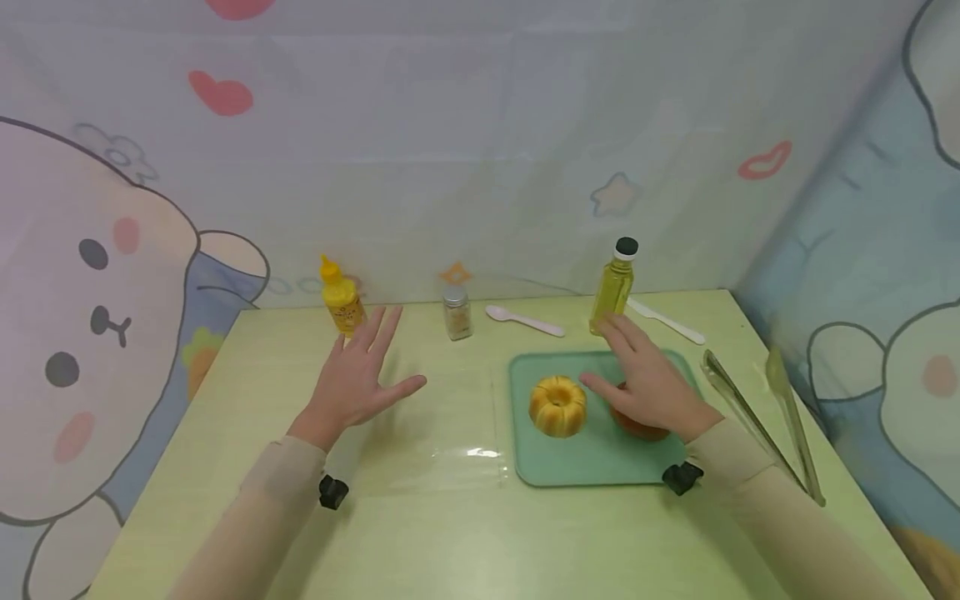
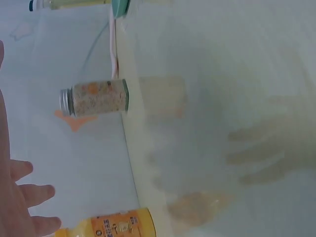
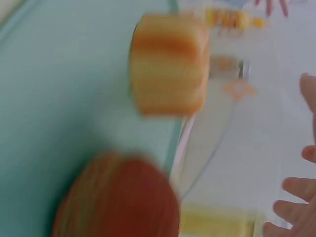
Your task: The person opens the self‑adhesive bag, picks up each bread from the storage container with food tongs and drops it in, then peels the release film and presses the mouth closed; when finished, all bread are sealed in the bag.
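My left hand (image 1: 356, 383) is held over the table with its fingers spread and nothing in it. Just beyond its fingertips stands a yellow squeeze bottle (image 1: 345, 307). A glass spice jar (image 2: 98, 97) with a silver lid shows upright in the left wrist view. Over the green tray (image 1: 562, 468), my right hand (image 1: 647, 382) reaches forward with fingers extended, holding nothing. It partly covers a rounded reddish-brown item (image 3: 143, 202). Beside that sits a golden, fluted ring-shaped cake (image 1: 557, 423). The right fingertips overlap the base of an oil bottle (image 1: 613, 287) in the head view.
A pink spoon (image 1: 525, 320) lies between the jar and the oil bottle. Behind the tray rests a white plastic knife (image 1: 667, 321). Spread metal tongs (image 1: 791, 417) lie along the right side. A shiny clear sheet (image 1: 420, 471) covers the table's middle, and a printed cloth (image 1: 450, 167) hangs behind.
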The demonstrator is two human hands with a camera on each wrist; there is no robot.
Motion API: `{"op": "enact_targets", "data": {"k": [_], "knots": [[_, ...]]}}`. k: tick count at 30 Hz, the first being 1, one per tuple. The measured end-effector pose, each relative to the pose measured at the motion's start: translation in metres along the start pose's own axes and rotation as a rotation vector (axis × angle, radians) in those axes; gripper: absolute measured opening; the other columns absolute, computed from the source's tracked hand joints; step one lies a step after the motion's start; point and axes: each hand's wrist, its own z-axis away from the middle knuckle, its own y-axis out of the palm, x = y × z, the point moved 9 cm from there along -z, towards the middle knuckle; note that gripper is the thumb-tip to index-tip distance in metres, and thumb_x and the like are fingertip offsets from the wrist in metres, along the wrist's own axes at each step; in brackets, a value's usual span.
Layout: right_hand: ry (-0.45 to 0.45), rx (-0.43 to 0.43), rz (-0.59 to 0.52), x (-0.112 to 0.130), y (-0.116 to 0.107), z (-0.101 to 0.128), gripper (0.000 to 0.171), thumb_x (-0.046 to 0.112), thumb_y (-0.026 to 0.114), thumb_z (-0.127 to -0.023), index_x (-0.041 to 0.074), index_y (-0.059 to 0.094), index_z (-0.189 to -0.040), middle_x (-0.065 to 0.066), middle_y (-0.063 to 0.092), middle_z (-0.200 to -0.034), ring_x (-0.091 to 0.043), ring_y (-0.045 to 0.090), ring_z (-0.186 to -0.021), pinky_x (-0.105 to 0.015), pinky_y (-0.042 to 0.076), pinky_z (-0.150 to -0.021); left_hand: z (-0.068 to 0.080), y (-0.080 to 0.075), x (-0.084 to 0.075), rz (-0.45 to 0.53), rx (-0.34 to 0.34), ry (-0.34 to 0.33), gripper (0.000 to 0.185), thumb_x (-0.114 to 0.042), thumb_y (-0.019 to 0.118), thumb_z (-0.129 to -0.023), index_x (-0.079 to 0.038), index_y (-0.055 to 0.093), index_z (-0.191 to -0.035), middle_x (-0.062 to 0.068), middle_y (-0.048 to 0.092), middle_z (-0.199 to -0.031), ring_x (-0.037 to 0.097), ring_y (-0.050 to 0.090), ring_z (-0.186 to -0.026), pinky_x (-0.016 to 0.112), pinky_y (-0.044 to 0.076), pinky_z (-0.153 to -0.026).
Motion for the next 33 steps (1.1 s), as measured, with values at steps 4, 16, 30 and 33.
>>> {"op": "enact_targets", "data": {"k": [4,16,30,33], "knots": [[-0.029,0.083,-0.040,0.027,0.019,-0.003,0.074,0.038,0.070,-0.102,0.003,0.040,-0.160,-0.025,0.035,-0.165,-0.045,0.032,-0.153,-0.064,0.037,-0.118,0.005,0.006,-0.013,0.031,0.012,0.024,0.104,-0.071,0.063,-0.092,-0.032,0.007,-0.171,0.015,0.030,-0.171,0.045,0.057,-0.133,0.066,0.044,-0.110],[-0.144,0.122,-0.140,0.093,0.063,-0.016,0.062,0.031,0.073,-0.100,0.002,0.052,-0.151,-0.020,0.052,-0.155,-0.038,0.048,-0.146,-0.054,0.044,-0.117,0.014,0.027,-0.039,0.077,0.025,0.087,0.084,-0.064,0.062,-0.097,-0.033,0.029,-0.167,0.016,0.047,-0.160,0.042,0.059,-0.132,0.063,0.052,-0.099],[-0.173,0.260,-0.185,0.124,0.107,-0.021,0.049,0.028,0.071,-0.102,-0.001,0.062,-0.140,-0.018,0.062,-0.145,-0.034,0.056,-0.139,-0.049,0.046,-0.116,0.020,0.074,-0.072,0.114,0.115,0.244,0.053,-0.041,0.062,-0.106,-0.007,0.060,-0.147,0.018,0.056,-0.150,0.038,0.054,-0.138,0.059,0.049,-0.109],[-0.157,0.297,-0.168,0.123,0.119,-0.021,0.047,0.025,0.070,-0.103,-0.002,0.062,-0.140,-0.017,0.064,-0.143,-0.034,0.057,-0.136,-0.049,0.046,-0.116,0.021,0.089,-0.072,0.071,0.205,0.215,0.056,-0.044,0.057,-0.107,-0.009,0.056,-0.151,0.018,0.048,-0.159,0.042,0.045,-0.145,0.064,0.044,-0.111]]}}
